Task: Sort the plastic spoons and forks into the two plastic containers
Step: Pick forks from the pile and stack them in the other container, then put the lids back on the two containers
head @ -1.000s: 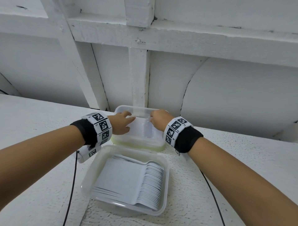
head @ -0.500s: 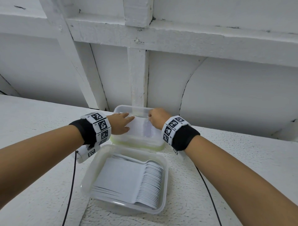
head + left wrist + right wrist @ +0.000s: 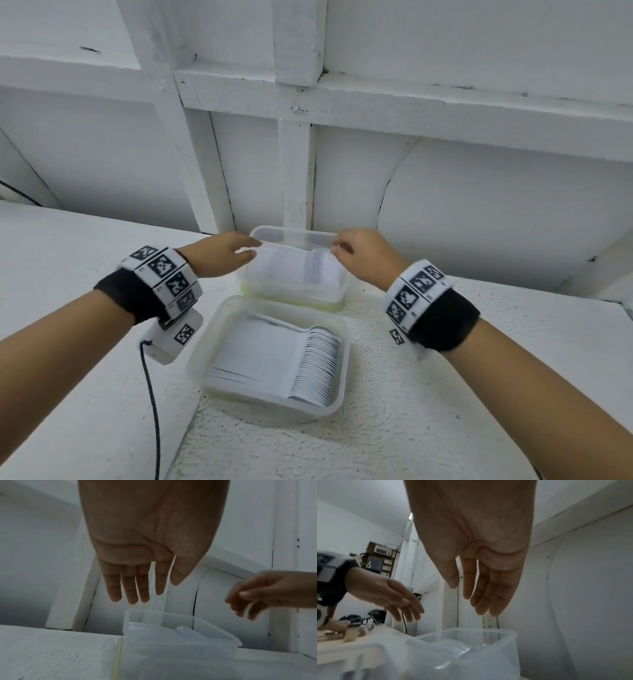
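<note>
Both the left hand (image 3: pixel 219 253) and the right hand (image 3: pixel 363 255) hover slack-fingered and empty over the far clear container (image 3: pixel 294 274) of cutlery, while stacked white spoons (image 3: pixel 301 363), light, slippery and probably best pinched by the handles, fill the near container (image 3: pixel 205 359).

Two containers on a table (image 3: pixel 445 394): near container (image 3: pixel 202 353) holds stacked spoons (image 3: pixel 318 366); far container (image 3: pixel 337 294) sits just behind it, by the wall (image 3: pixel 479 222).
</note>
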Demonstrator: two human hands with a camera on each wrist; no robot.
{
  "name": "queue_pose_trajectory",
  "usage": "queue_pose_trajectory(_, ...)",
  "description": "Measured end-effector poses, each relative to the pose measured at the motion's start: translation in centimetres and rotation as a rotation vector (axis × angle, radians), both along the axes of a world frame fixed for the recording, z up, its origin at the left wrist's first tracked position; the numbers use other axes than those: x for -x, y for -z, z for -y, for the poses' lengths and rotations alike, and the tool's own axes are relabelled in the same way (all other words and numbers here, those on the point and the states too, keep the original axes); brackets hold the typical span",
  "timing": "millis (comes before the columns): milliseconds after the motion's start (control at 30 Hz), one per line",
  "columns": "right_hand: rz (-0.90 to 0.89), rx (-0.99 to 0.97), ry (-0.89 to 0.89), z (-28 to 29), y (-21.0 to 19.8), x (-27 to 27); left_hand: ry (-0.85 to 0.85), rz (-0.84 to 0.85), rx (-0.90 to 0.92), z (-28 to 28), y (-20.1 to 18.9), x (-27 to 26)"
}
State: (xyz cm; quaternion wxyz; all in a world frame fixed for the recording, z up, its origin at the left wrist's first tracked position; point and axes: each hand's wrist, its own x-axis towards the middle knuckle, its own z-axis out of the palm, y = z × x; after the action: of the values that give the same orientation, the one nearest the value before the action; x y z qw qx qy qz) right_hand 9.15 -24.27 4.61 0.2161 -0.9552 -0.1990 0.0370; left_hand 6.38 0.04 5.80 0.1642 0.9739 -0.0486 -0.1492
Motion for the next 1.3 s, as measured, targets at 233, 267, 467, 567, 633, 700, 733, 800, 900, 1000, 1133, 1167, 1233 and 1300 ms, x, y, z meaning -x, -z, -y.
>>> queue_pose_trajectory(233,-0.372,-0.209,0.135,3.2,3.5,10.2,-0.313,-0.059,0.126,-2.7,3.3,6.8)
queue_pose_trajectory(267,-0.432,-0.253,0.177,3.0,4.3,11.2,-0.355,-0.089,0.17,-2.7,3.9,7.7)
queue_pose_trajectory(467,-0.58,-0.619,0.36,1.0,6.2,14.6,-0.466,-0.016,0.339,-1.3,6.0,10.7)
queue_pose_trajectory(567,-0.544,-0.683,0.426,1.0,5.8,14.9,-0.484,0.053,0.378,-0.5,5.7,11.2)
queue_pose_trajectory(633,-0.518,-0.712,0.451,1.9,5.2,15.4,-0.475,0.076,0.416,0.4,5.1,11.5)
queue_pose_trajectory(700,-0.48,-0.747,0.476,3.5,4.5,16.0,-0.453,0.088,0.461,1.7,4.4,11.8)
queue_pose_trajectory(733,-0.459,-0.762,0.487,4.6,4.3,16.4,-0.435,0.09,0.482,2.6,4.1,12.0)
queue_pose_trajectory(800,-0.41,-0.757,0.518,7.0,3.9,17.3,-0.392,0.087,0.527,4.7,3.8,12.3)
queue_pose_trajectory(900,-0.332,-0.674,0.624,11.1,4.2,18.6,-0.311,0.066,0.58,8.8,4.0,12.5)
queue_pose_trajectory(1000,-0.249,-0.544,0.722,15.1,4.6,20.1,-0.233,0.012,0.615,13.0,5.1,12.8)
queue_pose_trajectory(1133,-0.187,-0.431,0.841,19.2,4.8,22.0,-0.147,-0.108,0.648,17.8,6.7,13.3)
queue_pose_trajectory(1167,-0.183,-0.414,0.86,19.9,4.9,22.4,-0.125,-0.124,0.638,18.6,7.1,13.4)
queue_pose_trajectory(1233,-0.194,-0.391,0.886,20.7,5.2,22.8,-0.075,-0.135,0.586,19.8,7.7,13.4)
queue_pose_trajectory(1300,-0.217,-0.38,0.893,21.0,5.6,22.9,-0.029,-0.128,0.529,20.0,8.2,13.3)
